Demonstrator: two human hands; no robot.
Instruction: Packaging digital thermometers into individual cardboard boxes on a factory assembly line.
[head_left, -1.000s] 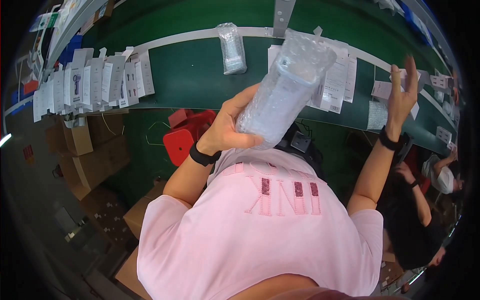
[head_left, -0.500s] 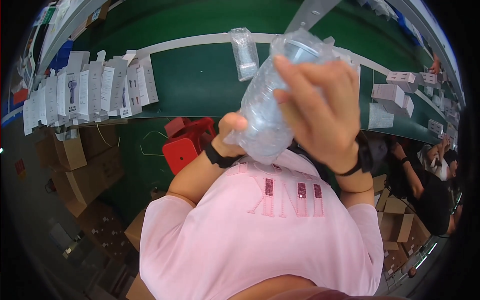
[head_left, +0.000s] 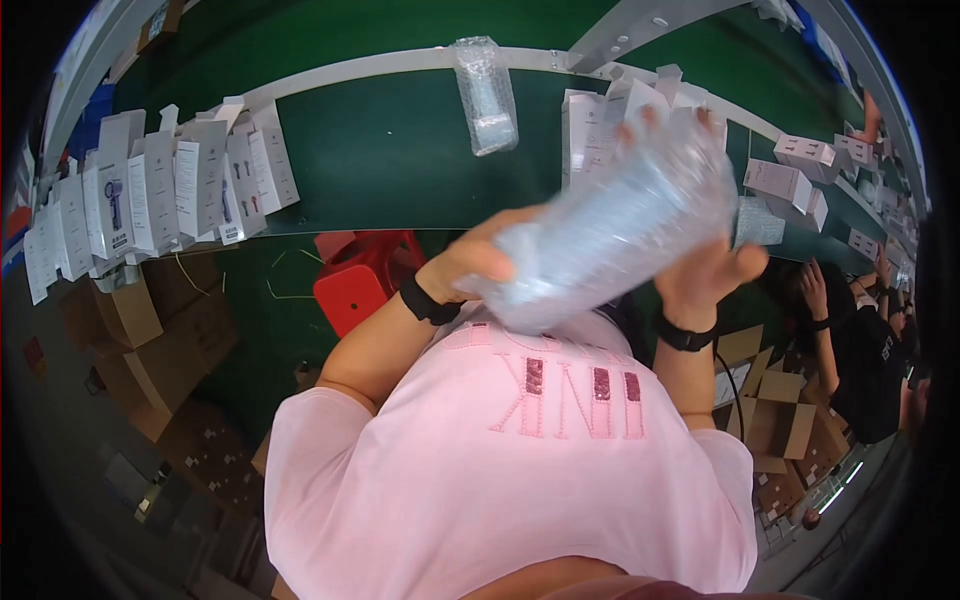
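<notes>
A pale blue bundle in clear bubble wrap (head_left: 620,225) is held tilted in front of my chest, its upper end to the right and smeared by motion. Around its lower left end my left hand (head_left: 480,255) is closed, thumb on top. Behind the upper right end is my right hand (head_left: 705,280), open, thumb stuck out to the side and fingertips showing past the wrap's far edge. Most of its palm is hidden, and I cannot tell how firmly it touches the bundle. A smaller bubble-wrapped item (head_left: 487,105) lies at the back of the green table (head_left: 380,150).
White boxes with raised flaps stand in a row (head_left: 155,190) at the left, and more white boxes (head_left: 585,135) behind the bundle. Small cartons (head_left: 780,182) lie farther right. A red stool (head_left: 350,295) and cardboard boxes (head_left: 130,350) are below the table. A co-worker (head_left: 860,360) is at the right.
The bundle has tipped over to the right, its upper end swinging away from upright. My right hand has gone from in front of it to behind its right end. My left hand keeps its hold.
</notes>
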